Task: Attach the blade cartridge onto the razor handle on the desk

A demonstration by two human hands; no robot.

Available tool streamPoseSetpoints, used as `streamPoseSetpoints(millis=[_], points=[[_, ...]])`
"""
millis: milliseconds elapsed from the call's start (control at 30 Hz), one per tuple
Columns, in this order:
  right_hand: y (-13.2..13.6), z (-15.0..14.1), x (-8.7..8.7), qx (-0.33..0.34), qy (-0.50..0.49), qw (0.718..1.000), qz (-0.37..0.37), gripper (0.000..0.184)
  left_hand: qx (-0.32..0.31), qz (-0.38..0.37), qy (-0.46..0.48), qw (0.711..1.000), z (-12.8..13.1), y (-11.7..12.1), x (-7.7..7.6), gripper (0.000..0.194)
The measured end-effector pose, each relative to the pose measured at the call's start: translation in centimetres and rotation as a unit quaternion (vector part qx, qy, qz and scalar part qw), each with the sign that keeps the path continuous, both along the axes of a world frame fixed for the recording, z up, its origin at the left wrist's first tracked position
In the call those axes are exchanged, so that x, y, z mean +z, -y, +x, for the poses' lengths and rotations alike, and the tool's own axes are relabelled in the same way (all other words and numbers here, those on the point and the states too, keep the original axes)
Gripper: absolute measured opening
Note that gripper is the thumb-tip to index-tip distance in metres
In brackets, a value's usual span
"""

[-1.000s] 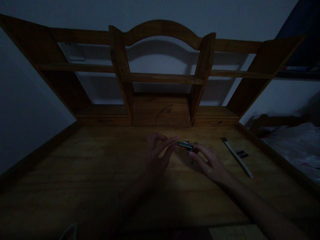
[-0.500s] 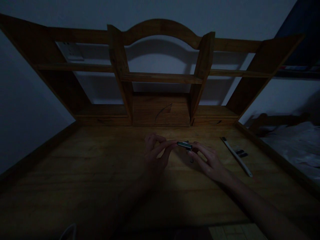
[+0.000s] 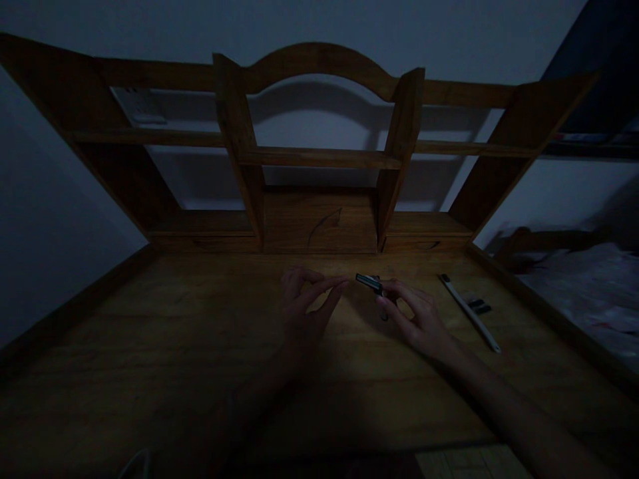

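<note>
A: Is that a razor (image 3: 368,282) being held up there?
B: It's looking like one — the right hand (image 3: 420,320) is pinching it over the middle of the wooden surface (image 3: 200,346), its greenish strip showing.
A: And the left hand (image 3: 305,316)?
B: Its fingertips are meeting just beside the razor, leaving a gap — I can't tell whether they're gripping anything.
A: What's lying farther out?
B: A pale toothbrush (image 3: 469,312) is lying slantwise to the right, small dark pieces (image 3: 480,307) resting beside it. A shelf unit (image 3: 319,158) is standing behind.
</note>
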State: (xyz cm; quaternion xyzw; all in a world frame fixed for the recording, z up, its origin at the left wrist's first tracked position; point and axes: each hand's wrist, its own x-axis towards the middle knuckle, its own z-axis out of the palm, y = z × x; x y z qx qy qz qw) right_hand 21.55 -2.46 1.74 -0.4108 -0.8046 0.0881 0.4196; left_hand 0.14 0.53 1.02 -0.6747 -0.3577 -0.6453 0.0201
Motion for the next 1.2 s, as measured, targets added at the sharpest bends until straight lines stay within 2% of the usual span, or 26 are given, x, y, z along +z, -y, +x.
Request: streamPoseSetpoints(millis=[533, 633, 700, 767, 833, 900, 1000, 1100, 1200], points=[[0.1, 0.1, 0.0, -0.001, 0.002, 1.0, 0.01, 0.023, 0.004, -0.005, -0.018, 1.0, 0.0, -0.1, -0.1, 0.012], [-0.4, 0.2, -0.2, -0.022, -0.009, 1.0, 0.01, 0.021, -0.009, -0.007, -0.021, 1.0, 0.1, 0.1, 0.2, 0.015], [-1.0, 0.4, -0.4, -0.056, -0.026, 0.998, 0.011, 0.02, -0.036, -0.036, -0.009, 0.999, 0.6, 0.8, 0.9, 0.013], [-1.7, 0.6, -0.6, -0.087, -0.047, 0.995, 0.008, 0.02, -0.091, -0.11, 0.025, 0.989, 1.5, 2.3, 1.9, 0.007], [-2.3, 0.9, -0.8, -0.101, -0.058, 0.993, -0.006, 0.023, -0.18, -0.213, 0.073, 0.958, 2.9, 4.7, 3.1, 0.007], [-2.7, 1.1, -1.0, -0.107, -0.062, 0.992, -0.012, 0.025, -0.287, -0.297, 0.09, 0.906, 4.3, 7.7, 4.3, 0.008], [-3.1, 1.4, -1.5, -0.126, -0.075, 0.989, -0.015, 0.027, -0.401, -0.402, 0.108, 0.816, 5.9, 12.3, 5.2, 0.011], [-3.6, 1.6, -2.0, -0.145, -0.091, 0.985, -0.03, 0.03, -0.413, -0.464, 0.166, 0.766, 6.6, 15.6, 5.1, 0.015], [-4.0, 2.0, -2.5, -0.146, -0.11, 0.983, -0.03, 0.032, -0.428, -0.492, 0.194, 0.733, 6.8, 17.1, 4.7, 0.016]])
